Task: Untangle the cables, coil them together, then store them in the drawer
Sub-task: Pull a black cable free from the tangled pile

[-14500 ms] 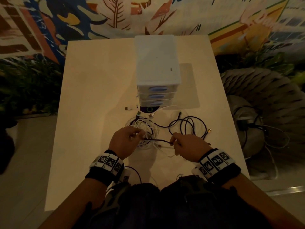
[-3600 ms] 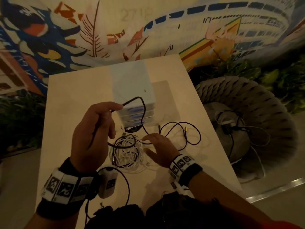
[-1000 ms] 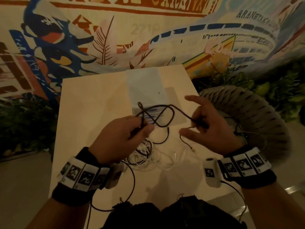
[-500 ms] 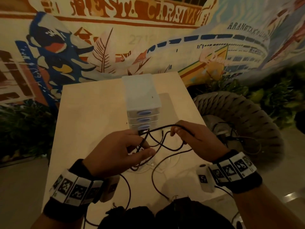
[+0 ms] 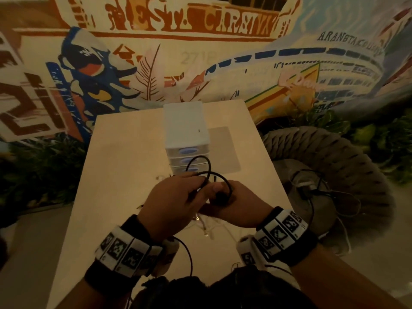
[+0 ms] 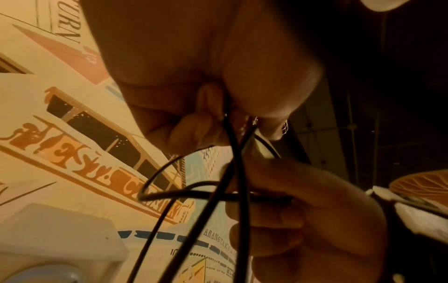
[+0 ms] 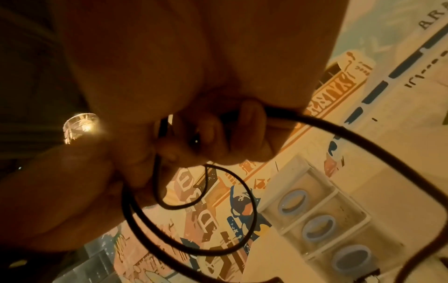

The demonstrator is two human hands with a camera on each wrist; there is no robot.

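A thin black cable (image 5: 199, 159) stands in small loops above the table, held between both hands. My left hand (image 5: 196, 190) pinches several strands of it, and the pinch shows close up in the left wrist view (image 6: 226, 118). My right hand (image 5: 223, 194) touches the left and curls its fingers round the black cable (image 7: 191, 247), whose loops hang below that grip. A white cable (image 5: 208, 229) lies loose on the table under the hands. The white drawer unit (image 5: 186, 128) stands just behind them, its three blue-handled drawers (image 7: 317, 226) closed.
The pale table (image 5: 124, 166) is narrow, with edges close on both sides. A woven round seat (image 5: 330, 166) with other cables and a charger on it sits right of the table. A painted wall and plants lie behind.
The two hands have come together until they touch. The black cable's wide slack has been gathered into smaller loops between them, and no strand hangs down to the table edge now.
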